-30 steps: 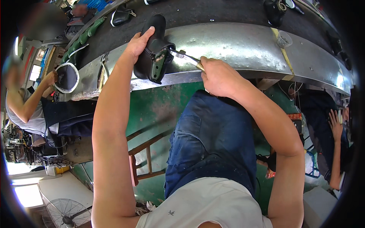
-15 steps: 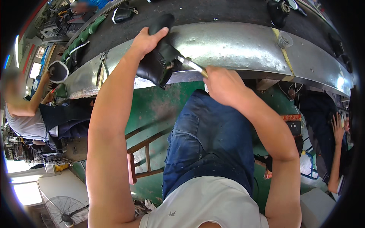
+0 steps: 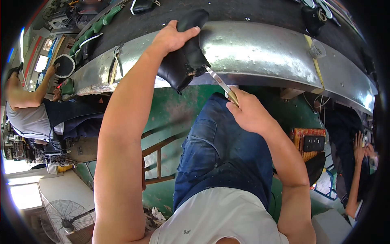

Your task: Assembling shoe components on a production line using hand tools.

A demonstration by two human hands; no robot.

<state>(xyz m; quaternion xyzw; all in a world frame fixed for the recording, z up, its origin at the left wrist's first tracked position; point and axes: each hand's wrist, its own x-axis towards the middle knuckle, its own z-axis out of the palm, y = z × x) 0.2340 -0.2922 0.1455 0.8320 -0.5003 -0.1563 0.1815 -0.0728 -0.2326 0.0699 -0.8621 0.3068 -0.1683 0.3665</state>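
My left hand (image 3: 174,37) is wrapped round a black leather boot (image 3: 172,71), thumb across its narrower upper part. The boot is held tilted over the metal-faced edge of the bench, with a rough, gathered rim at its lower right. My right hand (image 3: 248,110) grips a slim metal hand tool (image 3: 219,80) with a brass-coloured handle; its exact kind is hard to tell. The tool's tip meets the boot's rough rim, or lies right at it. Fingers hide part of the handle.
Black and green footwear pieces (image 3: 101,26) line the dark bench top (image 3: 252,12). A clear cup (image 3: 317,49) hangs near a yellow strip, and pliers (image 3: 115,61) rest on the metal edge at left. Co-workers sit on both sides; a wooden stool (image 3: 158,162) stands below.
The boot and my left hand appear further right and slightly higher as the view shifts. My right hand has dropped lower, the tool now tilting more steeply with its tip still by the rim.
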